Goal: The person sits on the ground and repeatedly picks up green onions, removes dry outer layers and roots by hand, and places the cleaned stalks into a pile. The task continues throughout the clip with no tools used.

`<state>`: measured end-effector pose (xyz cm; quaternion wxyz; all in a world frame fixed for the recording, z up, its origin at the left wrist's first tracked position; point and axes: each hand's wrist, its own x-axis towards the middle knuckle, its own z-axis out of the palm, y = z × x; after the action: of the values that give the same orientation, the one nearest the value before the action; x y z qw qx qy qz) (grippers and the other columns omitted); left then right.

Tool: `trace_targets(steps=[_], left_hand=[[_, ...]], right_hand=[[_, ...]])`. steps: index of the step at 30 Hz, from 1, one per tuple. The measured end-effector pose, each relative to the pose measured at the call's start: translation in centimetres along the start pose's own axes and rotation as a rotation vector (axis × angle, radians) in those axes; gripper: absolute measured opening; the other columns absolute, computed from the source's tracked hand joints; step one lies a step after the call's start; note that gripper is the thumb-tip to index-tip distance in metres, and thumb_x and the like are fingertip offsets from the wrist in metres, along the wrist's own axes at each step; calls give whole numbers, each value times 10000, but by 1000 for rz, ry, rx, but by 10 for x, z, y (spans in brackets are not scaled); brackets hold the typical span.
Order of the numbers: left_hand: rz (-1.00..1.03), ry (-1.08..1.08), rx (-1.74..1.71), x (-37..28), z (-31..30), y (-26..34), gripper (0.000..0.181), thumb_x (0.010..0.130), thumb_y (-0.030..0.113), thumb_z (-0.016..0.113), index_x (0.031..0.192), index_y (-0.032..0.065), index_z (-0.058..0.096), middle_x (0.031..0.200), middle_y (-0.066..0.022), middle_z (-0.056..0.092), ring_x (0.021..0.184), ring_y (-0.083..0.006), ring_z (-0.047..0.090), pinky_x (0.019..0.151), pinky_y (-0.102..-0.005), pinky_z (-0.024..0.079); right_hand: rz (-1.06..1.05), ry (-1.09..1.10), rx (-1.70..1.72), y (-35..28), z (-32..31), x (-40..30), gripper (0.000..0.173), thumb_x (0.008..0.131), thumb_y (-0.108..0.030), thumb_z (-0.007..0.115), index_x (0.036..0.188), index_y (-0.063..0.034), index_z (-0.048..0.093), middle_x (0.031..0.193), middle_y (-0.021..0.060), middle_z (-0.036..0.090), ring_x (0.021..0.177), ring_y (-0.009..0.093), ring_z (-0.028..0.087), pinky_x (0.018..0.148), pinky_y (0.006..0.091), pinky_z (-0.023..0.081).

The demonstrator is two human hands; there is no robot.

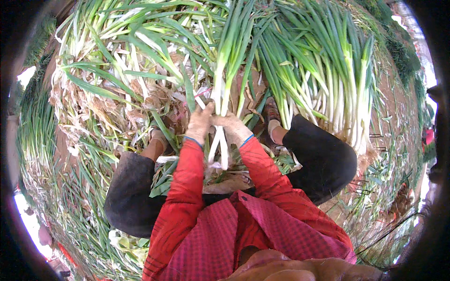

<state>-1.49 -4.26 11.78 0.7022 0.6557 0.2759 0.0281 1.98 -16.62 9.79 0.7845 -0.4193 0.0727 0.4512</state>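
Note:
My left hand (199, 123), in a pale work glove with a blue cuff, closes around white stalks from the left. Against it from the right, my right hand (232, 127), gloved alike, grips the same small bunch of long green onions (220, 79). Their green leaves point away from me. Two white lower ends (219, 149) cross below my hands and stick out towards my body. Fingers hide the middle of the stalks. A short white stalk (199, 100) slants up beside my left hand, with a pinkish-red strand (203, 93) near it.
A heap of untrimmed green onions with dry, rooty ends (116, 105) lies front left. Cleaner onions (337, 84) are laid side by side front right, roots towards me. My shoes (272, 110) flank the work. Loose leaves (88, 210) cover the ground at left.

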Motion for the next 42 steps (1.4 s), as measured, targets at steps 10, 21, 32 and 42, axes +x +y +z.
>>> trace_targets(steps=[10,21,32,42], left_hand=[[43,322,-438,52,-130,-72,312,884,308,630,1097,81,609,853,-12,619,743,-215,579,631,-358,462],[240,-241,9,-31,22,22,578,856,220,665,1361,9,478,1216,-140,595,920,-200,632,787,-335,528],[576,-517,143,-126,154,147,317,952,304,538,927,-3,615,723,-162,624,682,-345,621,658,-399,490],[70,-166,1465,-34,-12,-44,654,821,482,623,1235,-21,561,1169,-272,617,1103,-393,595,945,-429,469]], right_hand=[[-174,348,-1114,-234,0,-164,322,678,-290,756,768,11,688,581,36,596,486,151,562,463,282,411],[-788,160,-422,-339,7,-306,317,898,-198,626,1079,58,580,824,68,628,664,148,590,593,243,483],[-905,50,-344,-383,28,-238,155,888,-200,570,874,-48,543,661,18,527,545,156,517,523,286,467],[-115,1139,-1631,-396,-201,-282,412,806,-321,665,1003,40,638,923,176,698,793,243,694,749,369,538]])
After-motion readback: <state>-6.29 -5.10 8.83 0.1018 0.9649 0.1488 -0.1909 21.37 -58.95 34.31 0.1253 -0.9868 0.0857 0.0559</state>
